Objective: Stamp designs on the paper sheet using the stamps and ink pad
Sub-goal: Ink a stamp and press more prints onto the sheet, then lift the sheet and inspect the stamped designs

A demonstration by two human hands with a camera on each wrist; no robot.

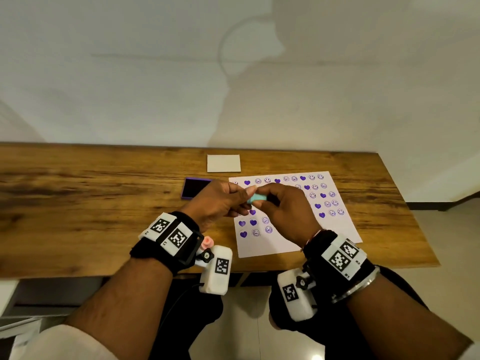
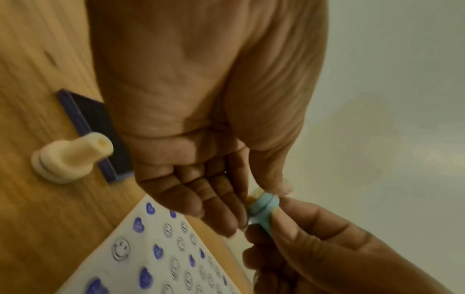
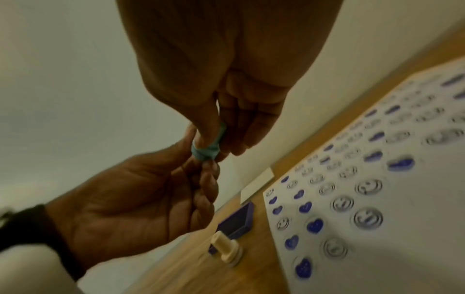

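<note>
Though well under way, looks short of done. Shows, on the paper sheet (image 1: 298,242), rows of purple hearts and smiley faces across the far part and down the left side, with bare white left toward the near edge and the near-right corner. Judging by that bare stretch, leaves room for a good many more prints.

Holds the teal stamp (image 1: 255,198) in the air above the sheet's left part, touching neither paper nor pad. Pinches it at the flanged base end with thumb and fingertips of the left hand (image 1: 218,201). Grips it at the narrower handle end with the curled fingers of the right hand (image 1: 288,211). Cannot tell whether the stamp face carries ink, being turned toward the left fingers.

Leaves the ink pad (image 1: 196,188) uncovered on the table (image 1: 91,203), just left of the sheet's far-left corner and partly behind the left hand. Shows a cream stamp (image 2: 68,159) upright just beside the pad, untouched, and a pink stamp (image 1: 207,241) near the table's front edge, mostly hidden by the left wrist gear. Shows a white rectangle (image 1: 224,163) farther back, perhaps the pad's lid.

Reads as a pause between prints, perhaps to ready or check the teal stamp. Calls next, most likely, for inking at the pad and pressing onto bare paper.
</note>
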